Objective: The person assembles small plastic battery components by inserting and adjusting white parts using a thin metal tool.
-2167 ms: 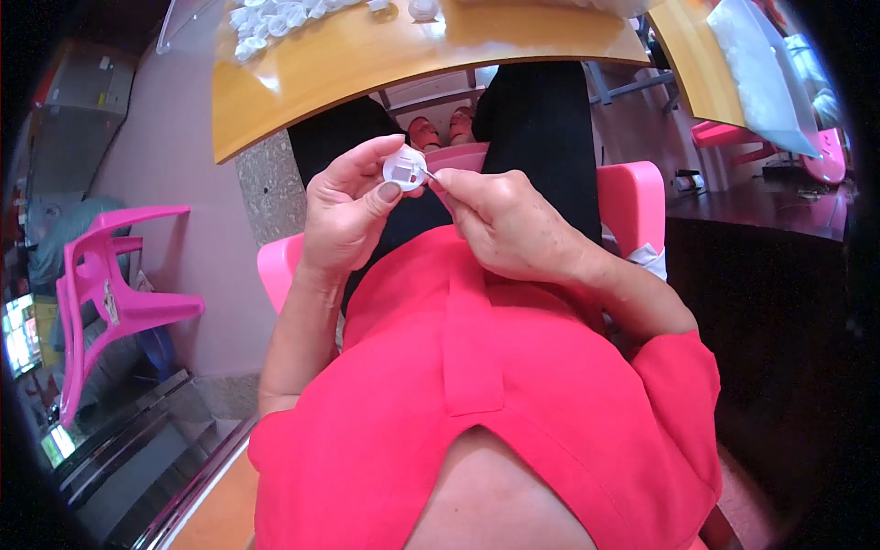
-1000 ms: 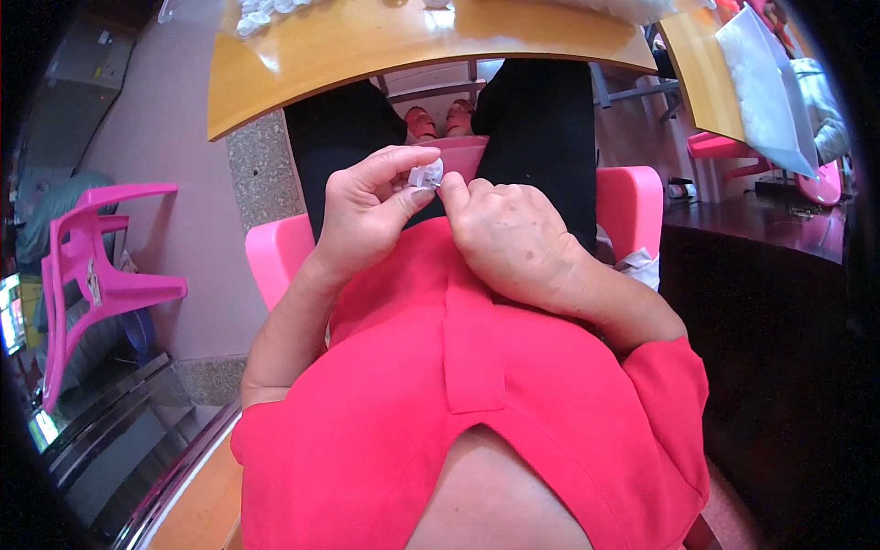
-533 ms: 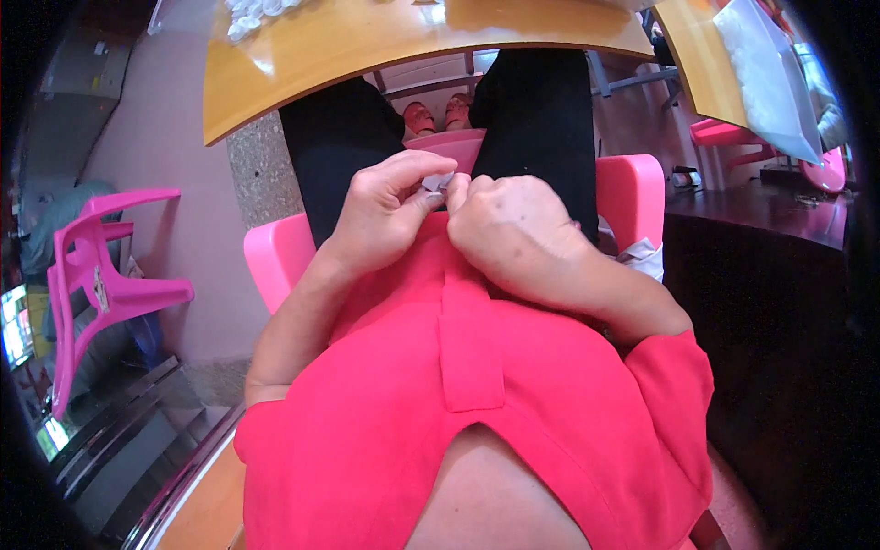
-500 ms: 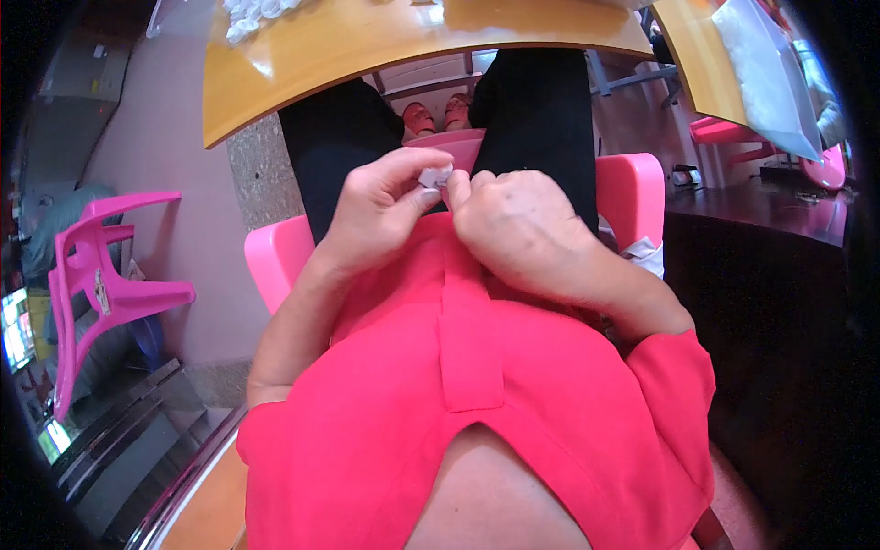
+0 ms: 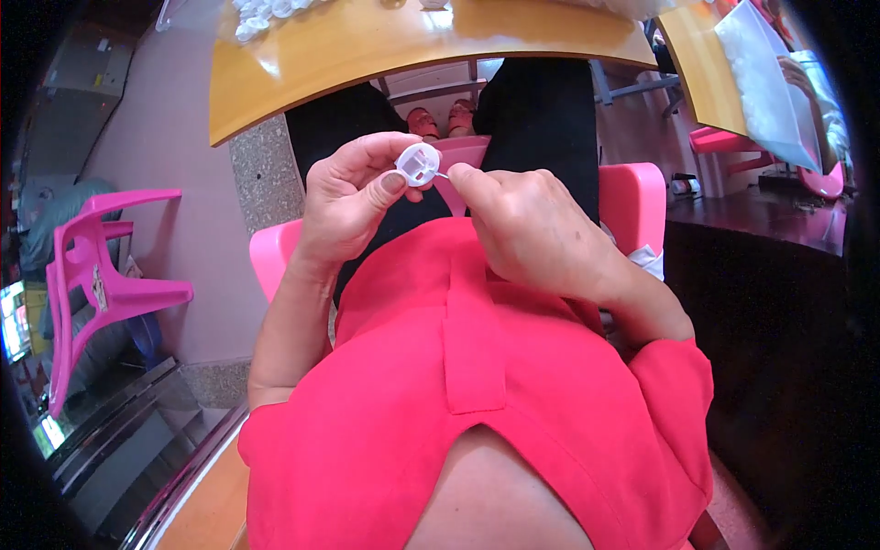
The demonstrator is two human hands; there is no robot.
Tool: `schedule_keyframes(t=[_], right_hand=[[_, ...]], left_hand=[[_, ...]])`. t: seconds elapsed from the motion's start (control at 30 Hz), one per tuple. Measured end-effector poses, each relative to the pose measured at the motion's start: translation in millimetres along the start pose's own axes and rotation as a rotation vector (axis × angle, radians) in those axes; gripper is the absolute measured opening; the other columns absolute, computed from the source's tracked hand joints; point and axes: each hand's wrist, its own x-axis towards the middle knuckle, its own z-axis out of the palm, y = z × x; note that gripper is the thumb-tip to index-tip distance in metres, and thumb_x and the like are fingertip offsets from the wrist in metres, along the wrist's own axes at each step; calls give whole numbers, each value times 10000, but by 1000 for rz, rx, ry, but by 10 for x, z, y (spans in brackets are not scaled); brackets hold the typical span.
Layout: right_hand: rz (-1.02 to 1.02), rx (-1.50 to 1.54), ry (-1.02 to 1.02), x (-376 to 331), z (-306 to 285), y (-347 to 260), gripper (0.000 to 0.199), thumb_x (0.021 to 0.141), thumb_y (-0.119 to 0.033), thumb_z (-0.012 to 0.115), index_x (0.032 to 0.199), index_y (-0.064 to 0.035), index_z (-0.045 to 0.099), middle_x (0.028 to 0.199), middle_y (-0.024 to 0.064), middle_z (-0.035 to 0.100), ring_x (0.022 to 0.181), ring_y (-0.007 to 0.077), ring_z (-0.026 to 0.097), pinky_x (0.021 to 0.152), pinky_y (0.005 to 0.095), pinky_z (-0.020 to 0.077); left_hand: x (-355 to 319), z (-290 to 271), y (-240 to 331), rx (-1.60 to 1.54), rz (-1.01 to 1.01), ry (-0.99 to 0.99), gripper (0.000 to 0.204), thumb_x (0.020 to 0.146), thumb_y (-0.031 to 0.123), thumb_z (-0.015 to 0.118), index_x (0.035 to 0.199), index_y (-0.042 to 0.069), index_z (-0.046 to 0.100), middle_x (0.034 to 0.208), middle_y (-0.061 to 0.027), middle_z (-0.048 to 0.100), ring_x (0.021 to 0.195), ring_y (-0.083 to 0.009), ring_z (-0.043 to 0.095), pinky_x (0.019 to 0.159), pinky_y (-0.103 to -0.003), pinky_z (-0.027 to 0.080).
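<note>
My left hand [image 5: 353, 197] holds a small round white plastic part [image 5: 419, 164] between thumb and fingertips, over my lap and in front of my red shirt. My right hand [image 5: 532, 229] pinches a thin metal piece [image 5: 442, 174] whose tip touches the right side of the white part. Both hands are close together, just below the edge of a yellow wooden table [image 5: 367, 46]. Several more white plastic parts [image 5: 261, 11] lie on the table's far left.
I sit on a pink plastic chair [image 5: 632, 206]. Another pink chair [image 5: 96, 284] stands at the left. A clear bag of white pieces [image 5: 765, 87] lies on a second yellow table at the upper right. A dark surface [image 5: 779, 220] runs along the right.
My hands have drawn slightly apart and lifted away from my chest. The white part, mostly covered by fingers half a second ago, shows plainly in my left hand.
</note>
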Motion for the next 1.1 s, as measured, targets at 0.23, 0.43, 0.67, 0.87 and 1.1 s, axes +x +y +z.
schedule_keyframes(t=[0.23, 0.43, 0.67, 0.87, 1.1], right_hand=[[108, 276, -41, 50, 74, 70, 141, 774, -5, 512, 895, 60, 539, 666, 275, 592, 662, 444, 617, 605, 504, 507], [114, 270, -90, 67, 75, 83, 107, 863, -7, 514, 937, 56, 558, 715, 265, 577, 668, 427, 601, 568, 436, 480], [135, 280, -137, 96, 99, 117, 128, 845, 3, 497, 930, 52, 579, 727, 270, 587, 697, 421, 612, 600, 450, 484], [99, 289, -165, 118, 137, 167, 126, 834, 4, 493, 915, 49, 579, 731, 273, 593, 713, 434, 611, 610, 452, 490], [160, -172, -251, 62, 216, 32, 265, 795, -21, 526, 1050, 50, 514, 688, 239, 615, 673, 410, 636, 590, 439, 528]], left_hand=[[-10, 17, -55, 82, -18, 6, 334, 890, 53, 617, 1207, -42, 569, 1043, -121, 640, 891, -167, 626, 764, -282, 532], [-26, 50, -54, 266, -11, 25, 310, 882, 23, 622, 1187, -25, 594, 1037, -94, 638, 918, -152, 620, 790, -260, 531], [-33, 162, -36, 462, 58, 82, 255, 842, -57, 630, 1096, -33, 632, 1036, -116, 643, 922, -158, 625, 795, -266, 529], [-5, 191, -56, 780, 296, 38, 241, 779, -115, 645, 1009, -43, 640, 988, -151, 652, 898, -198, 645, 782, -277, 523], [7, 172, -106, 618, -44, 78, 213, 849, -54, 620, 1061, -40, 628, 1023, -106, 661, 941, -170, 629, 809, -287, 519]])
